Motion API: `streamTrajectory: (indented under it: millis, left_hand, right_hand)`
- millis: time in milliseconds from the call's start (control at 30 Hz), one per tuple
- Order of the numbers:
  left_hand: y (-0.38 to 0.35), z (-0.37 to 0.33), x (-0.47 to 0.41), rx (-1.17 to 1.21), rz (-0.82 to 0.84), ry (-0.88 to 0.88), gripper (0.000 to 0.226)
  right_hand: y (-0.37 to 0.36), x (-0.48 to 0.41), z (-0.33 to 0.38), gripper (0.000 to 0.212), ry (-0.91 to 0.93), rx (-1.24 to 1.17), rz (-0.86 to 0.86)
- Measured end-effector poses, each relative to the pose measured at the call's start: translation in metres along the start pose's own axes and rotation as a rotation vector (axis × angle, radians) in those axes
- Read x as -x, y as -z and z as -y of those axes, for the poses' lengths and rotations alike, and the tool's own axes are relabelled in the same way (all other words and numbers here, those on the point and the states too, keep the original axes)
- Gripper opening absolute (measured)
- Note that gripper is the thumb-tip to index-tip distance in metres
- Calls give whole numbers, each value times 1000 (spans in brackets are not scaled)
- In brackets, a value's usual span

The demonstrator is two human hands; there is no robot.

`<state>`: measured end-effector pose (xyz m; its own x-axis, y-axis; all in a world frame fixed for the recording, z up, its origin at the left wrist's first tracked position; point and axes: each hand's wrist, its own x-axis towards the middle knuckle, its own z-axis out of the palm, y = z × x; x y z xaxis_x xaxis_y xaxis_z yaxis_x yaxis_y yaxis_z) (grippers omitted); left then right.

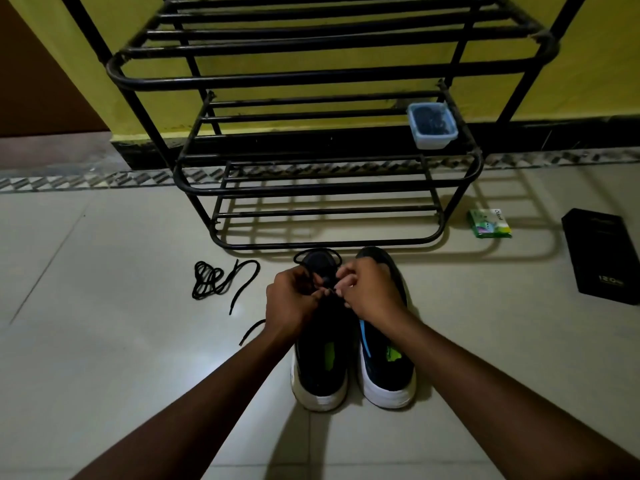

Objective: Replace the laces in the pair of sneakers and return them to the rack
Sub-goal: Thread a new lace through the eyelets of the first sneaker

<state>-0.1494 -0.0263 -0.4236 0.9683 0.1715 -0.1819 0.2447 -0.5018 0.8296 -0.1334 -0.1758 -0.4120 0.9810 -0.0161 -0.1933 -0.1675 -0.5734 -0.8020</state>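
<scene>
Pale tiled floor (104, 341) carries everything. The left-hand sneaker (320, 368) sits heel toward the person, so its eyelets face up beneath the fingers. The left hand (289, 299) and the right hand (370, 292) both curl in, pinching the black lace (316, 250), probably to thread it. The other sneaker (388, 372) waits just right of the fingers. A loose lace (214, 278) lies left of them, and the rack (329, 242) stands just beyond.

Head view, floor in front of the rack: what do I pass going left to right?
Loose black shoelace in a heap → black sneaker with white sole, being laced → blue-trimmed black partner sneaker → small green packet → flat black box.
</scene>
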Motion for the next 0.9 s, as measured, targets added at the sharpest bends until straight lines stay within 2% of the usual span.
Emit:
streamTrajectory:
  millis: [100,200,267,333,400,433,500,533,600,700,767,833,900]
  left_hand:
    - [0,1,1,8,-3,-9,16]
    - [2,-1,4,-23,-13,-32,16]
    - [2,-2,7,-68,-50,-63,23]
    - [0,1,12,-119,-115,-82,38]
    - [0,4,15,-121,-145,-45,49]
    - [-1,5,14,-114,-147,-19,50]
    - [0,5,12,-113,-141,9,51]
    - [1,5,10,-116,-134,14,52]
    - [2,6,7,-119,-120,32,54]
    - [3,7,7,-108,-110,47,54]
    - [2,7,8,-112,-113,42,53]
    - [1,5,9,-108,-114,41,53]
    - [1,5,9,-93,-111,53,52]
  right_hand:
    - [0,-1,6,24,171,179,19]
    - [1,-1,6,29,238,224,25]
    - [3,0,5,32,275,240,21]
    - [7,2,4,34,308,225,-82]
    - [13,1,8,30,235,20,-234]
    - [17,-1,10,27,130,-206,-262]
    - [23,-5,14,24,-79,-610,-184]
    - [25,-9,12,26,-81,-607,-136]
    - [29,-14,7,29,68,-256,-40]
    - [33,-12,8,10,337,438,188]
    - [31,-11,11,19,423,763,322]
    - [30,-11,12,19,473,875,306]
    - [31,-15,9,13,486,722,190]
